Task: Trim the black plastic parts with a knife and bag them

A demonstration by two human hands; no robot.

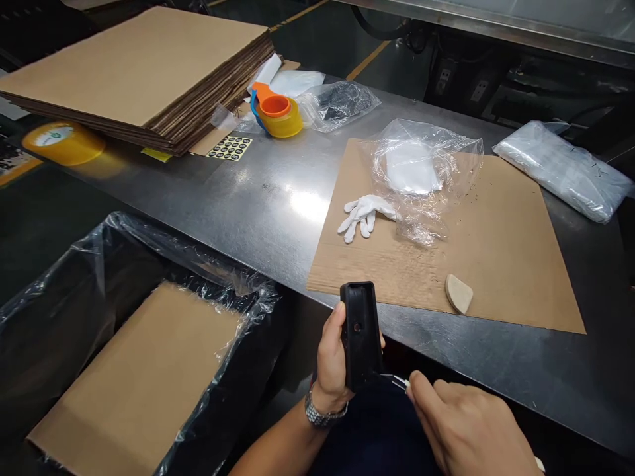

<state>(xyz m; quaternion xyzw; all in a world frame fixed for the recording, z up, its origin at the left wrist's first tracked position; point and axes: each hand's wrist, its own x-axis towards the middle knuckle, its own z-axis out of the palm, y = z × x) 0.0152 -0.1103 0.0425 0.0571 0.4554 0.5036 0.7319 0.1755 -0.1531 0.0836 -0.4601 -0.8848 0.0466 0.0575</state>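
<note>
My left hand (pixel 333 360) is wrapped round a black rectangular plastic part (pixel 361 344), held up in front of the table's near edge. The part has a raised rim and a small round hole near its middle. My right hand (pixel 461 420) pinches a thin tool (pixel 401 383) with a white handle and a slim metal tip. That tip points at the lower right edge of the black part; whether it touches is hard to make out. Beyond them, a beige wedge-shaped block (pixel 459 294) and a white glove (pixel 364 217) lie on a cardboard sheet (pixel 510 264).
A clear plastic bag (pixel 426 165) with white contents lies on the cardboard. Stacked cardboard sheets (pixel 133 66), a tape dispenser (pixel 278 114), a yellow tape roll (pixel 62 142) and a sticker sheet (pixel 231 148) are at the left. Folded plastic (pixel 563 168) is at the right. A lined box (pixel 149 383) stands lower left.
</note>
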